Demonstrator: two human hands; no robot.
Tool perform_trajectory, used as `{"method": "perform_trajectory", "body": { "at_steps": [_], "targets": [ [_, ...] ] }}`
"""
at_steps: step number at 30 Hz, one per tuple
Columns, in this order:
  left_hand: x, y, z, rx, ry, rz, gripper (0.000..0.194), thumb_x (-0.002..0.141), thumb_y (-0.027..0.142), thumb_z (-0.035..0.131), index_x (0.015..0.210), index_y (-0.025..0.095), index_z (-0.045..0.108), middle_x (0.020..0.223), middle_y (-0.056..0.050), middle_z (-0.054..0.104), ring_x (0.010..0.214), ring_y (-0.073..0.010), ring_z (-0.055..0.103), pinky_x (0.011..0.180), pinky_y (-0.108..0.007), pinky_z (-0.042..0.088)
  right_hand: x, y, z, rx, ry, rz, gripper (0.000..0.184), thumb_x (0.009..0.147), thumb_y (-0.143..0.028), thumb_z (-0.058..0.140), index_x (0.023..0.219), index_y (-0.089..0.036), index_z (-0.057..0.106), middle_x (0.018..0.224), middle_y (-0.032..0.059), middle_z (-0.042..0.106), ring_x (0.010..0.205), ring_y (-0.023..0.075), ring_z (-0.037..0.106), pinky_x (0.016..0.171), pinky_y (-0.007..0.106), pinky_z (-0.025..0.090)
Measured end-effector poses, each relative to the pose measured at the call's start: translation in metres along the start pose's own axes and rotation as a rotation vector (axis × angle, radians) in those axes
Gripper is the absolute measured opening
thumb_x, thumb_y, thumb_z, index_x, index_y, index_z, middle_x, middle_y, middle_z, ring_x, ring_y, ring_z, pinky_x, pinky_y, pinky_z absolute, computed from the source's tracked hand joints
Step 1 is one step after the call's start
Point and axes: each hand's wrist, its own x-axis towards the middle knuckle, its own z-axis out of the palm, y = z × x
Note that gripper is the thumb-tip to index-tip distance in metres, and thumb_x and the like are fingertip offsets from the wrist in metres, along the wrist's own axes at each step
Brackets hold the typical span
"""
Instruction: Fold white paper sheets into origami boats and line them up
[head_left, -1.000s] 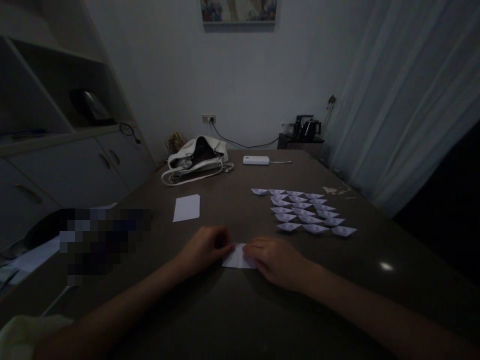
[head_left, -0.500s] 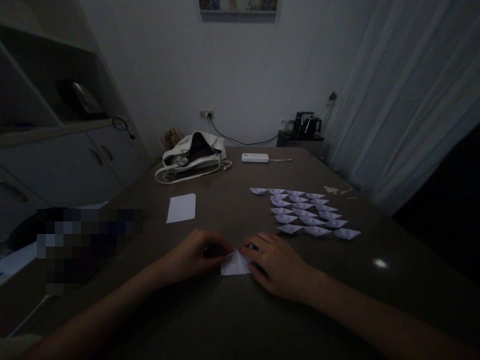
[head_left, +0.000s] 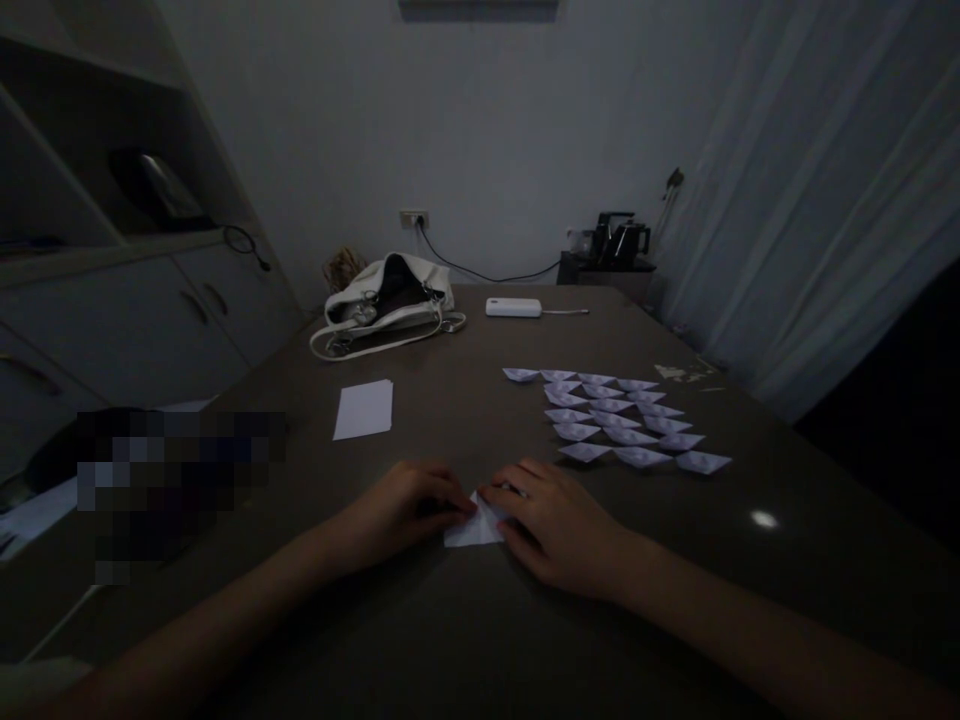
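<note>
A small white folded paper (head_left: 471, 527) lies on the dark table (head_left: 465, 640) right in front of me. My left hand (head_left: 401, 508) pinches its left upper edge with curled fingers. My right hand (head_left: 556, 524) presses on its right side, fingertips meeting the left hand's at the paper's top point. Several finished white paper boats (head_left: 619, 420) lie in rows to the right, beyond my right hand. A stack of plain white paper sheets (head_left: 364, 409) lies to the left, beyond my left hand.
A white handbag (head_left: 386, 305) and a white power bank (head_left: 513, 307) with a cable lie at the table's far end. Cabinets (head_left: 135, 320) stand on the left, a curtain (head_left: 810, 200) hangs on the right. A kettle (head_left: 619, 240) stands on a side stand by the wall.
The paper under my hands has gone from a flat rectangle to a shape with a pointed top. My fingertips have drawn together at that point. The camera has tilted slightly downward.
</note>
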Motion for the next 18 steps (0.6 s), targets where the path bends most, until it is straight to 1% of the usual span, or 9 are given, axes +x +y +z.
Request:
{"method": "perform_trajectory", "body": {
  "at_steps": [5, 9, 18],
  "targets": [
    [0.0, -0.0001, 0.0013, 0.06, 0.005, 0.039, 0.017, 0.087, 0.019, 0.057, 0.097, 0.021, 0.071, 0.093, -0.005, 0.065, 0.082, -0.0161, 0.062, 0.071, -0.025, 0.048, -0.0005, -0.0001, 0.0009, -0.008, 0.006, -0.005, 0.033, 0.087, -0.019, 0.048, 0.118, -0.015, 0.057, 0.107, 0.0111, 0.059, 0.097, 0.0231, 0.05, 0.085, 0.039, 0.042],
    [0.0, 0.0017, 0.0017, 0.066, 0.01, 0.052, 0.017, 0.088, 0.019, 0.056, 0.097, 0.02, 0.071, 0.094, -0.006, 0.065, 0.082, -0.0165, 0.062, 0.072, -0.026, 0.048, -0.0001, -0.0009, 0.002, -0.024, 0.006, -0.004, 0.032, 0.086, -0.019, 0.048, 0.117, -0.015, 0.057, 0.106, 0.0112, 0.059, 0.096, 0.0232, 0.05, 0.084, 0.039, 0.042],
    [0.0004, 0.0062, 0.0003, 0.097, -0.015, 0.024, 0.018, 0.087, 0.016, 0.058, 0.098, 0.019, 0.071, 0.096, -0.007, 0.065, 0.085, -0.017, 0.062, 0.075, -0.026, 0.048, 0.0016, -0.0051, 0.0, -0.067, -0.02, 0.0, 0.034, 0.087, -0.018, 0.046, 0.119, -0.015, 0.054, 0.107, 0.0109, 0.058, 0.097, 0.0237, 0.049, 0.084, 0.039, 0.042]
  ]
}}
